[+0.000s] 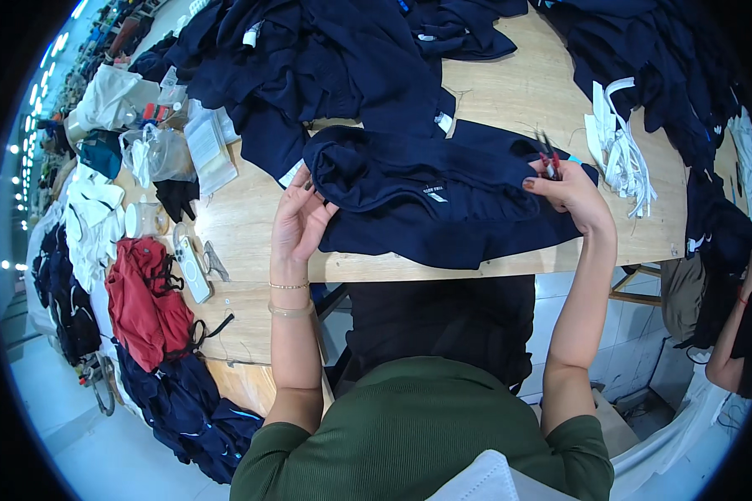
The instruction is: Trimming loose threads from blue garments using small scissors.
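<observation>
A navy blue garment (468,238) lies on the wooden table in front of me, with a small white printed mark on it. A rolled or folded opening, perhaps a collar or hood, runs across its upper part. My left hand (303,219) is closed at the left end of this opening, palm turned up, fingertips partly behind the cloth. At the opposite end, my right hand (572,196) holds small red-handled thread snips (550,160), blades pointing up and away. Its thumb presses on the garment's edge at the same time.
Piles of navy garments (309,67) cover the far side of the table (510,92). White strips (618,150) lie at the right. A phone (192,267), a red cloth bag (146,301) and plastic bags (154,154) sit at the left. Another person's arm (735,334) shows at the right edge.
</observation>
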The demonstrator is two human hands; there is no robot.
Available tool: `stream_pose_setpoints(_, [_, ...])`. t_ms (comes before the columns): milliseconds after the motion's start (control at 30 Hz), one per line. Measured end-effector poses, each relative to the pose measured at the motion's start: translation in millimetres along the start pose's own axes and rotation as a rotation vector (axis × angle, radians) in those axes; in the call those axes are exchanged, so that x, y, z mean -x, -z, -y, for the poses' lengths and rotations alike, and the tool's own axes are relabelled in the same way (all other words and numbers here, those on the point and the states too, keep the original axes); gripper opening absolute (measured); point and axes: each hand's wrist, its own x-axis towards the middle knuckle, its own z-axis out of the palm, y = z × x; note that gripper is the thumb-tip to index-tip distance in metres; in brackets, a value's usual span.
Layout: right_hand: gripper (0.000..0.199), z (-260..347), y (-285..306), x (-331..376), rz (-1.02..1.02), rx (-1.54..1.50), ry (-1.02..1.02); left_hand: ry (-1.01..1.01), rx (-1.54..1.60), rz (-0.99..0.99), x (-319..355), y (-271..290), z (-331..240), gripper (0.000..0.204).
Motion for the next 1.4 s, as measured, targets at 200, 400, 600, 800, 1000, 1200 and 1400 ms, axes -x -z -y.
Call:
stream_pose_setpoints(200, [0.024, -14, 0, -21, -0.595, 0.213, 0.609, -0.469, -0.947, -0.26, -6, 5, -5, 0.032])
stream_pose_setpoints(400, [0.023, -52, -12, 2, -1.236, 0.682, 0.869, -1.078, -1.565, -0.612, 13, -4, 0, 0.026])
stream_pose_setpoints(600, [0.021, -110, -27, 11, -1.024, 0.744, 0.519, -0.56, -1.698, -0.691, 34, 23, 24, 0.029])
stream_pose_setpoints(800, [0.022, -109, -35, 11, -1.007, 0.716, 0.46, -0.536, -1.724, -0.693, 33, 30, 29, 0.027])
stream_pose_setpoints(1000, [0.025, -103, -32, 13, -0.925, 0.691, 0.374, -0.472, -1.734, -0.67, 33, 25, 32, 0.024])
stream_pose_setpoints(1200, [0.048, -76, -12, 37, -0.475, 0.502, 0.129, -0.03, -1.612, -0.319, 45, 7, -7, 0.037])
stream_pose_setpoints(1400, [0.025, -59, -10, 56, -0.439, 0.062, 0.292, -0.468, -1.583, -0.033, 2, -93, 19, 0.029])
